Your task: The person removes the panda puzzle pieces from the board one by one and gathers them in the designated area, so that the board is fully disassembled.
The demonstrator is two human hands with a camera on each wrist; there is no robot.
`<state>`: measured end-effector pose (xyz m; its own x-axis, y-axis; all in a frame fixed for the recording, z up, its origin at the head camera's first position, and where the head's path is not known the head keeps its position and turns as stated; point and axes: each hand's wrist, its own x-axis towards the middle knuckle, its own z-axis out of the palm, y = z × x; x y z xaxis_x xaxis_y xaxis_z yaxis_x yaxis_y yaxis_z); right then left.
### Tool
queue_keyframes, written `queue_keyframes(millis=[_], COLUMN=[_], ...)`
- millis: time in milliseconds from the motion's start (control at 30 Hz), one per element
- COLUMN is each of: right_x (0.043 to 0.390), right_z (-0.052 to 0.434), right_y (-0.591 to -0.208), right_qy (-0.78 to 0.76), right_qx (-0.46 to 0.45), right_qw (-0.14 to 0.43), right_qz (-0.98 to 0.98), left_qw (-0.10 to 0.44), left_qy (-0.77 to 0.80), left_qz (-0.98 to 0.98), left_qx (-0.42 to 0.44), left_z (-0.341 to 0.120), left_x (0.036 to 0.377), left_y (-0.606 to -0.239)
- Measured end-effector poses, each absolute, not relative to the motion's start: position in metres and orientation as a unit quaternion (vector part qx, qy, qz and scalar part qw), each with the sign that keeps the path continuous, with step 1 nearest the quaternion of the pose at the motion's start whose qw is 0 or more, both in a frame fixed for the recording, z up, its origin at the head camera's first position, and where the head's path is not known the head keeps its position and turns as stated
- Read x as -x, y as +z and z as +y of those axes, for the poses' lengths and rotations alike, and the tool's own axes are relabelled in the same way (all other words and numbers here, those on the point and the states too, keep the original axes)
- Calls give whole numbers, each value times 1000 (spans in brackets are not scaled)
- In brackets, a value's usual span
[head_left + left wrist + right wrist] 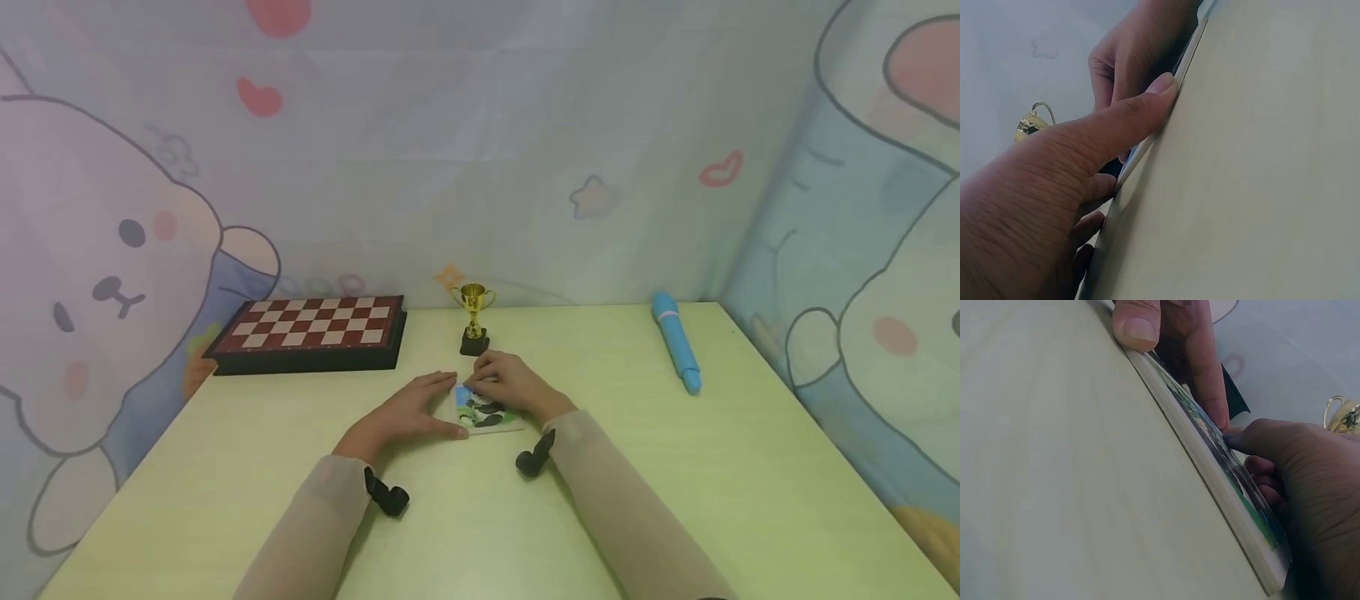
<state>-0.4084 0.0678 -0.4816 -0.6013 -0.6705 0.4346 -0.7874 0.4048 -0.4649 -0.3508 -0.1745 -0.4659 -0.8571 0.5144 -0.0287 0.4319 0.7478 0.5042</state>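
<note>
A small flat wooden board with a panda picture lies on the table, its pale edge seen in the right wrist view. My left hand holds the board's left side, with the thumb against the near edge and the fingers toward the far left corner. Over the far part of the picture, my right hand has its fingers curled and its thumb tip at the picture's far edge. That hand covers the board's upper right; whether it pinches a separate piece is hidden. Behind it stands a small gold trophy cup on a black base.
A red and white chessboard in a dark case sits at the back left of the table. Toward the back right lies a blue pen-shaped thing. Printed cloth hangs behind and along the sides.
</note>
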Motion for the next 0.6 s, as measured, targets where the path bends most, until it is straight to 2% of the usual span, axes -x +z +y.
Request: queue_keyframes(millis=[300,600], right_x=[409,407], right_z=[66,64], right_y=[-480,-479], right_qy=[345,340], right_qx=[-396,-367], right_qw=[45,34], right_qz=[-850,-865], left_qw=[89,90], left_qy=[251,259], left_qz=[931,929], left_qx=[-250,-248], left_z=[-174,-172], left_x=[351,350], left_y=[-466,-465])
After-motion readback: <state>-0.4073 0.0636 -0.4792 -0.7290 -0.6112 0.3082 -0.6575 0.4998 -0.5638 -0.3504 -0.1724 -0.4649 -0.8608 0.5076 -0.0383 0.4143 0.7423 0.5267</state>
